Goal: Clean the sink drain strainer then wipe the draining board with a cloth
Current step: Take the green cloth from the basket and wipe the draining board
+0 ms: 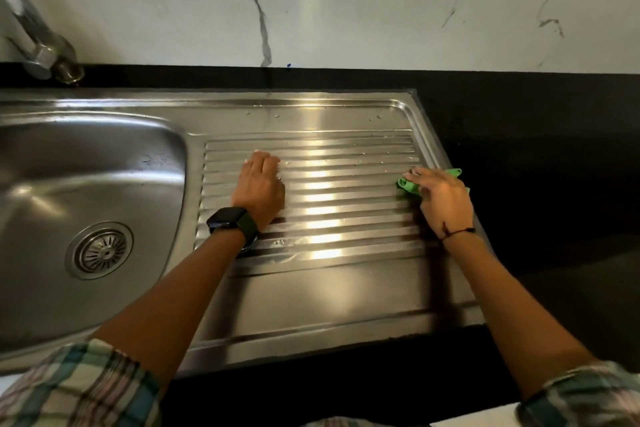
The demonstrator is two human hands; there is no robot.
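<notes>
Wiping stage, by the look of things: drain strainer (103,251) seated in the bowl of the sink (41,305), toward its front, looking clean from here, though too small to be sure. Green cloth (412,185) bunched at the right edge of the draining board (346,288), about halfway between front and back, partly overhanging onto the black counter (536,149). Right hand (443,196) on top of the cloth, fingers curled over and gripping it. Left hand (259,187) flat on the ribs near the board's left edge beside the bowl, fingers straight and together, holding nothing — a brace, probably.

To do this step well: best to draw the cloth along the grooves rather than across them, from the right edge toward the bowl, so water runs into the sink and not onto the counter. Worth pressing the fabric down into each channel, since droplets sit between the ribs near the back right corner and a streak of water lies near the front of the ribbed area. Flat margins at back and front to follow. Left hand to lift clear before the cloth reaches it.

Count: one cloth, one strainer, one draining board, one sink bowl, two hands, one tap (38,45) at the back left corner, one watch (232,222) on the left wrist, one thin band (459,231) on the right.
</notes>
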